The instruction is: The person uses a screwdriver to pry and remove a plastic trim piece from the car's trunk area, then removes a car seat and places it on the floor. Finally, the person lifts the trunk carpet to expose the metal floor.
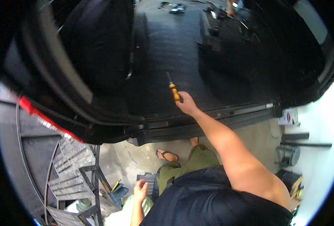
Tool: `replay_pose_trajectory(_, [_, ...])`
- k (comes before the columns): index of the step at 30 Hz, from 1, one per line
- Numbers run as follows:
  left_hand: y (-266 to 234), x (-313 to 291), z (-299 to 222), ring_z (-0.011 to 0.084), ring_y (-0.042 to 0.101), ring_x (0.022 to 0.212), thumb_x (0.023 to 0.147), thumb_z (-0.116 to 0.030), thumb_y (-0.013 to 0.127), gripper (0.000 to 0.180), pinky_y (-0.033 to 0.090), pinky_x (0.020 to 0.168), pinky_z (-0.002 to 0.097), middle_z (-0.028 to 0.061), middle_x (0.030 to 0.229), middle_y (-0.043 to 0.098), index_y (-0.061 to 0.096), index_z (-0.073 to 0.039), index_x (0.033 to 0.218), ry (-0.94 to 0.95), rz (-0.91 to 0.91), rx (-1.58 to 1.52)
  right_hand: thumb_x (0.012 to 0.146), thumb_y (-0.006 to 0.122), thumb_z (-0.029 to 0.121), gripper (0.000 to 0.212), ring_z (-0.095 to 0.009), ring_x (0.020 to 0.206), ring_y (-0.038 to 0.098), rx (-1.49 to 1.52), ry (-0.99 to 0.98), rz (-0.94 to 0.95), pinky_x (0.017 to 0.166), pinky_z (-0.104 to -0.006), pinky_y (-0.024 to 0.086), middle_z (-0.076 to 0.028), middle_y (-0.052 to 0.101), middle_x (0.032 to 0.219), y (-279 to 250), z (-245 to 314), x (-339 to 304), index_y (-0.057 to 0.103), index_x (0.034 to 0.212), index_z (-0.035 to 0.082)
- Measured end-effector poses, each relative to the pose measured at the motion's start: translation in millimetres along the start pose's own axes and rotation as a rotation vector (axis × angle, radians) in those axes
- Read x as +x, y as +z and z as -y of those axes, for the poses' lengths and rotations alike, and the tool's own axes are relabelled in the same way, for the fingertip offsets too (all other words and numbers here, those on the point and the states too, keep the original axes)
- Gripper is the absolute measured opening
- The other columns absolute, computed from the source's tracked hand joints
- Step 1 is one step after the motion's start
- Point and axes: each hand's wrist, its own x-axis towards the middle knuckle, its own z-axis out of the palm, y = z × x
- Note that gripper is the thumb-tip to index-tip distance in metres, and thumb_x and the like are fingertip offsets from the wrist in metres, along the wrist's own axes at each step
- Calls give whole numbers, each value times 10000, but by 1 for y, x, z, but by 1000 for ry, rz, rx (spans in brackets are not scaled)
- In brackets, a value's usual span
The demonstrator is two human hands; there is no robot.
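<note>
Properly, your right hand (186,103) is gripping the probably light, stiff screwdriver (172,87) by its handle; your left hand (140,190) is hanging empty.

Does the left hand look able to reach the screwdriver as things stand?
Probably not from there: the left hand hangs back, outside the vehicle's rear bumper, while the right hand holds the screwdriver out over the cargo floor.

Screwdriver (172,87) — glossy plastic handle (173,92), bare metal shaft (169,78). Tail light (28,108) — glossy plastic. Shirt (208,199), trousers (201,159): matt cloth. Floor (116,158): smooth concrete.
</note>
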Motion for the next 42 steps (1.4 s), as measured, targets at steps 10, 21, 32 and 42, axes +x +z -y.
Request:
replay_pose_trajectory(10, [141,142,-327,154,647,1083,946,-169,737,468,516,933,326,45,1168,701,582,-40,1369,347,645,42,969,653,491,640,-278,1023,623,1009,1035,-714,927,-503,503,-95,615,1157,-213,-91,-161,492,1447,97])
replay_pose_trajectory(21, [331,260,-720,242,512,1349,919,-263,805,775,401,1116,390,145,1470,527,402,-13,1532,821,277,-321,899,677,665,791,-334,1335,562,1841,782,-412,1124,-535,442,-132,600,1454,-310,-146,-31,562,1466,125])
replay_pose_trajectory(32, [363,300,-752,211,687,1029,960,-68,701,274,556,925,370,58,1126,718,682,-54,1232,727,394,-369,891,669,652,714,-312,1191,644,1886,760,-361,1057,-495,494,-110,682,1337,-297,-168,-24,648,1365,118])
replay_pose_trajectory(42, [373,151,-642,223,600,1172,846,-18,582,455,473,1049,375,68,1180,654,587,-40,1300,701,418,-500,991,568,509,571,-316,1198,635,1837,594,-495,1076,-461,494,-123,700,1289,-351,-138,-173,656,1349,72])
